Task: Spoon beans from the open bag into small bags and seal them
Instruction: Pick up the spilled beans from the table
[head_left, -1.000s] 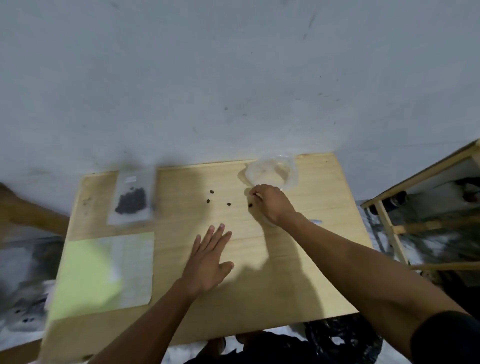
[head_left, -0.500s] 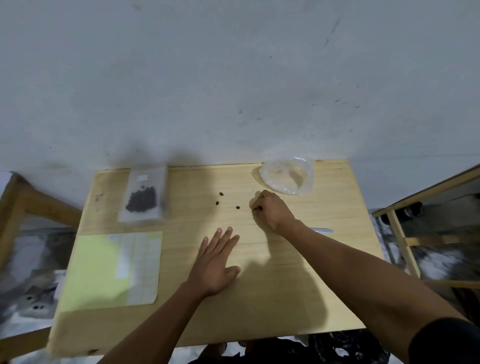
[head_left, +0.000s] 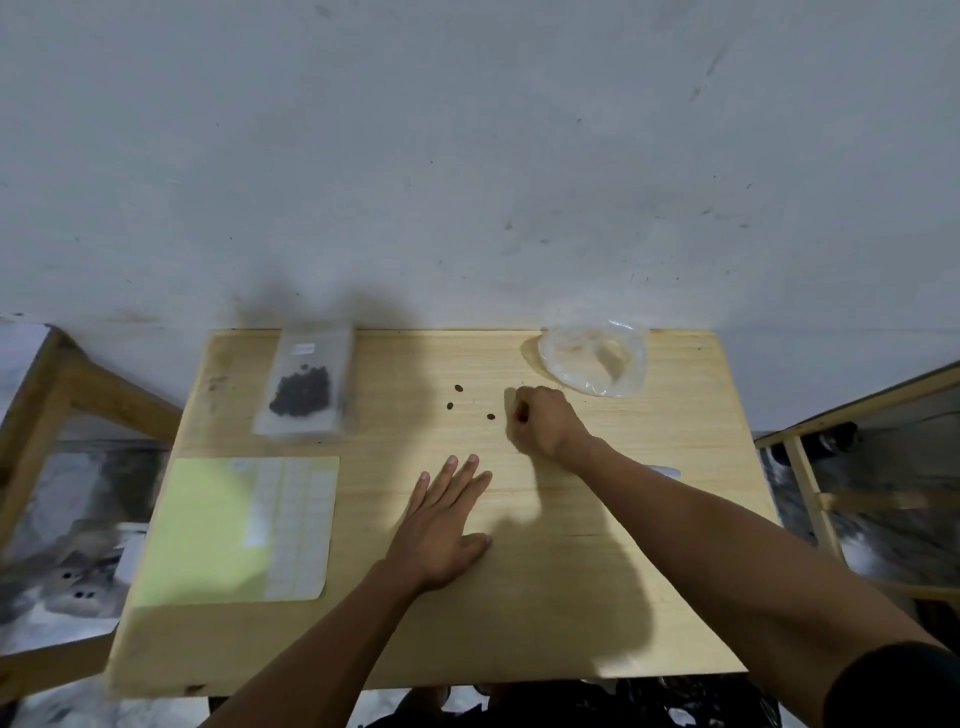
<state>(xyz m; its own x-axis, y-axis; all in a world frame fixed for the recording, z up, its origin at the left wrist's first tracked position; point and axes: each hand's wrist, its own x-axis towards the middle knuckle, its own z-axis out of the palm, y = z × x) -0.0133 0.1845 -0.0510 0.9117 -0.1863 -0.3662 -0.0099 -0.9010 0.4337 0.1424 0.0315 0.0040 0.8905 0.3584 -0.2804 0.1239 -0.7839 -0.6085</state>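
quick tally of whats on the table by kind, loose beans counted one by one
loose beans: 3
bag of beans: 1
clear open bag: 1
label sheet: 1
white tool, partly hidden by the right arm: 1
total: 7
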